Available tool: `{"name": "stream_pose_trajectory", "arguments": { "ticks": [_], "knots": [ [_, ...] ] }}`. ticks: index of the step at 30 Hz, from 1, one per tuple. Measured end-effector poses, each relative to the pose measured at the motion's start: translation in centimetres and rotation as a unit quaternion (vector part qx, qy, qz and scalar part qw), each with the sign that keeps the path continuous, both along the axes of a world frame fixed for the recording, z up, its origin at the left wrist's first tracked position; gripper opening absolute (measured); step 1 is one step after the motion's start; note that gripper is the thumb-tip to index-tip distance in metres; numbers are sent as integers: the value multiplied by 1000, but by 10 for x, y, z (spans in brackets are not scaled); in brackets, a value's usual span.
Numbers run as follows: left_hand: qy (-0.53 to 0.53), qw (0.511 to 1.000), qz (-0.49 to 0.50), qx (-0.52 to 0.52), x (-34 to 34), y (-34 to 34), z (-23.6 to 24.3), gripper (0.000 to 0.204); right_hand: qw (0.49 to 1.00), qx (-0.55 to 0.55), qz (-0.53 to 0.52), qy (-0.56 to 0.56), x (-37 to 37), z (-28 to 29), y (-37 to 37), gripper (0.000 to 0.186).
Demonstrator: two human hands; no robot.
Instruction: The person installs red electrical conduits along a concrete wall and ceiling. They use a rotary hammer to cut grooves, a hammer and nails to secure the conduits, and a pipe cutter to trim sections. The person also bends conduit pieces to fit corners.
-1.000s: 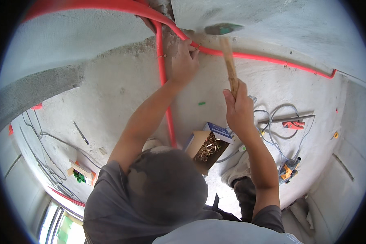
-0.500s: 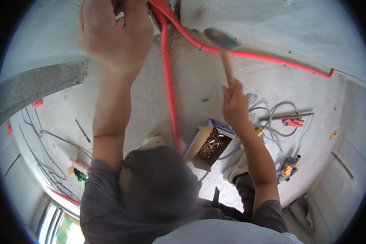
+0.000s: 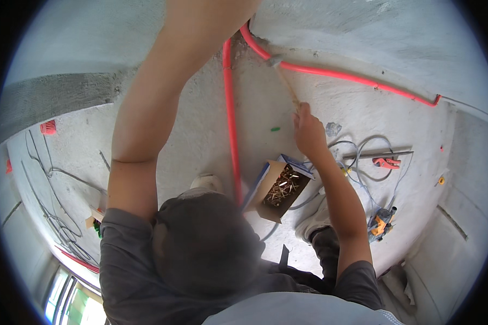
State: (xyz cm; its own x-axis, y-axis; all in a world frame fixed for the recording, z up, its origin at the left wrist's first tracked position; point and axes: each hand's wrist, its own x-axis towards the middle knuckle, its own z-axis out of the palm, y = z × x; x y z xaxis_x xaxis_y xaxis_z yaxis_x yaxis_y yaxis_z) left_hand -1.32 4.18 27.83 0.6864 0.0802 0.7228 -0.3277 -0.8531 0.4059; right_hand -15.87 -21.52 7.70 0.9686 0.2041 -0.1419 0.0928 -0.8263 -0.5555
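My left hand is raised at the top edge, its fingers out of view. My right hand grips the blurred wooden handle of a hammer; the hammer head overlaps the bend of a red conduit along the corner, and I cannot tell if they touch. A second red conduit runs straight down beside it. Below my right hand sits an open cardboard box of brass-coloured fasteners. A small green piece lies left of that hand.
At the right lie coiled cables, a red-handled cutter, a metal bar and an orange-black power tool. At the left are loose cables and a small carton. A ledge crosses the upper left.
My left hand has left the conduit and risen past the top edge, its forearm now stretched upward. The hammer head has dropped from above the conduit to its line, with my right hand still holding it.
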Motion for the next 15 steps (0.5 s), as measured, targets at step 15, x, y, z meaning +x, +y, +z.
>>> {"name": "stream_pose_trajectory", "arguments": {
  "ticks": [15],
  "knots": [
    [16,1000,-23,12,-2,15,-2,12,1000,-10,-6,12,-10,-9,9,31]
  ]
}}
